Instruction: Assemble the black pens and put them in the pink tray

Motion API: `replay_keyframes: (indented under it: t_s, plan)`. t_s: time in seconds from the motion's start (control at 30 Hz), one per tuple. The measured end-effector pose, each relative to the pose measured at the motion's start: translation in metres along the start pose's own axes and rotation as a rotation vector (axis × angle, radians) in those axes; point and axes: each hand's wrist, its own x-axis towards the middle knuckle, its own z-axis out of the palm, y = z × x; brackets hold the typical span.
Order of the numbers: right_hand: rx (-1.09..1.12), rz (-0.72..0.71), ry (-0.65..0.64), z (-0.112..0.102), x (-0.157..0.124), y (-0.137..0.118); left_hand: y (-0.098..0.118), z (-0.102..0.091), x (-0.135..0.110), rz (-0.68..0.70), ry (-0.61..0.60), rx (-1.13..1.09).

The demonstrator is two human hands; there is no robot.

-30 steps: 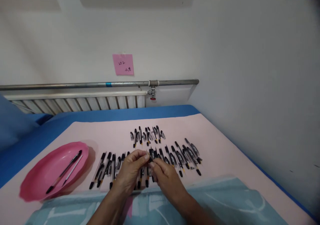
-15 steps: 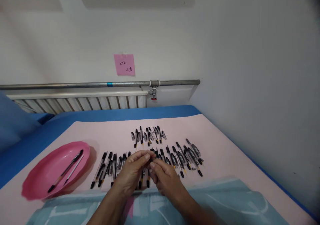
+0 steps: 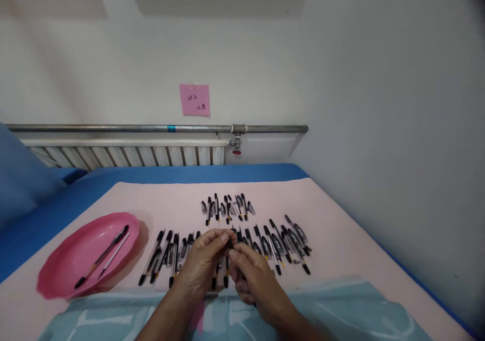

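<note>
Right hand (image 3: 256, 276), now slightly lower, meets left hand (image 3: 200, 261) at six o'clock, both pinching a small dark piece (image 3: 230, 244) best kept aligned.

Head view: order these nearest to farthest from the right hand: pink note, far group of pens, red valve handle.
1. Far group of pens: ahead of the right hand, on the pink sheet.
2. Red valve handle: below the metal pipe.
3. Pink note: farther left, on the wall above that pipe.
</note>
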Motion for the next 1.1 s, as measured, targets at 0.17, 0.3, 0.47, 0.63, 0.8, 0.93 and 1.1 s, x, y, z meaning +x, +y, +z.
replay_keyframes:
  t_s: [0.17,0.3,0.47,0.63,0.8,0.93,1.1]
  plan:
    - [-0.034,-0.183,0.165,0.000,0.006,0.005,0.001,-0.002,0.002,0.021,0.062,-0.029]
    - [-0.141,-0.178,0.165,-0.001,0.001,0.001,0.001,0.000,-0.001,0.016,0.048,-0.025]
    - [-0.124,-0.120,-0.003,-0.002,-0.006,-0.004,0.007,0.002,-0.003,-0.006,-0.012,-0.040]
    - [-0.204,-0.209,0.067,0.000,-0.004,-0.002,0.005,-0.002,0.000,-0.001,0.049,-0.056]
    - [-0.244,-0.285,0.212,0.000,-0.002,0.001,0.002,-0.004,0.003,0.022,0.089,-0.003]
    - [-0.404,-0.328,0.259,-0.002,-0.004,0.001,0.004,-0.003,0.002,0.071,0.112,0.008]
    - [-0.474,-0.369,0.189,-0.002,-0.006,-0.003,0.007,-0.004,0.003,0.072,0.112,0.012]
